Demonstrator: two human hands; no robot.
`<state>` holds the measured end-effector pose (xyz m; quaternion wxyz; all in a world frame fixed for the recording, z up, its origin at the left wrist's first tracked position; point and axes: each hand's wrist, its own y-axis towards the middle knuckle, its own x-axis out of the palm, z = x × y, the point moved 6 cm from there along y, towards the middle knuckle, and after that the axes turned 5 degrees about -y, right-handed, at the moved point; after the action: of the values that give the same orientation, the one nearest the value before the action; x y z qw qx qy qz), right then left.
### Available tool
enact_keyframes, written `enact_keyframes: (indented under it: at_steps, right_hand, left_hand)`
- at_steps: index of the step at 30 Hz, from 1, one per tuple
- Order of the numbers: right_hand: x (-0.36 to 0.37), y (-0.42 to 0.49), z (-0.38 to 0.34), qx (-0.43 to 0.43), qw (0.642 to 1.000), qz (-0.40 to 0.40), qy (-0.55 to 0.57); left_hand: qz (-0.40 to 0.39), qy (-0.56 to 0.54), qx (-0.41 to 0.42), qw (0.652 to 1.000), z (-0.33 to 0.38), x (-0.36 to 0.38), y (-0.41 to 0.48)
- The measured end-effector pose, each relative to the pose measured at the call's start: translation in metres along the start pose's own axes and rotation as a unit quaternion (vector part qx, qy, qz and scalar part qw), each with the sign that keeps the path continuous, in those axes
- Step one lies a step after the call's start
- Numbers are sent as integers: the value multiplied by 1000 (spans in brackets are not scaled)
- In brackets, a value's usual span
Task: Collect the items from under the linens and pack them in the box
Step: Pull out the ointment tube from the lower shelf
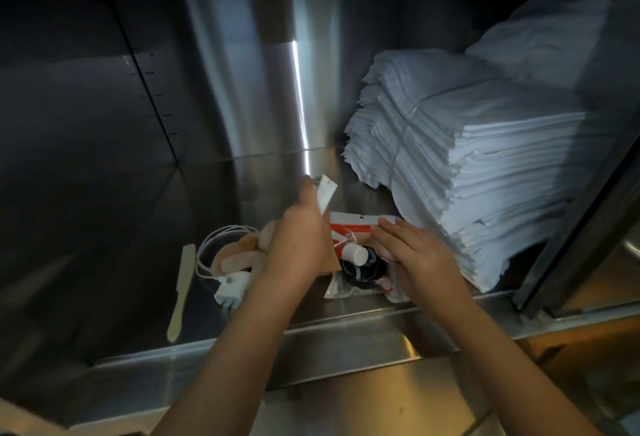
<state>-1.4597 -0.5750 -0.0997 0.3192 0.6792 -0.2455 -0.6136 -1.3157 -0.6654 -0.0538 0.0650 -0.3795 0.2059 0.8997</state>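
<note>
Left hand (298, 238) curled round a white slip (326, 193), lower end hidden in the fist. Right hand (412, 255) laid flat, fingers straight, on a red-and-white pouch (349, 229) near the front edge of the shelf (104, 262); dark contents blurred, white-capped tube (358, 254) among them. Leftward, a beige thing (239, 257) hard to name, white cable (207, 248), wooden knife (181, 290). Linens (467, 175) stacked at the right edge, far side cut off.

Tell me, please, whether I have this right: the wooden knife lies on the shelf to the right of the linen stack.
Not quite: the head view shows the wooden knife on the shelf to the left of the linen stack, beyond the charger.
</note>
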Motion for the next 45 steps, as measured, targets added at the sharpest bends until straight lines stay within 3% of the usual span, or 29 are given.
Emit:
enact_keyframes:
  at_steps: [2, 6, 12, 22, 40, 45]
  right_hand:
    - [9, 3, 5, 10, 1000, -25, 11]
    - [19, 6, 14, 15, 998, -58, 16]
    - [37, 1, 33, 110, 979, -104, 139]
    - [50, 0, 31, 144, 967, -186, 101]
    - [29, 4, 19, 149, 978, -125, 77]
    - [25, 6, 13, 154, 977, -136, 61]
  left_hand:
    - [-46, 84, 34, 995, 6, 24, 12]
    - [-132, 178, 23, 975, -3, 60, 21]
    - [-198, 171, -25, 965, -34, 87, 27]
    - [-115, 252, 30, 960, -34, 75, 25]
    - [-130, 189, 41, 972, -35, 61, 11]
    - [-92, 196, 66, 974, -29, 53, 0]
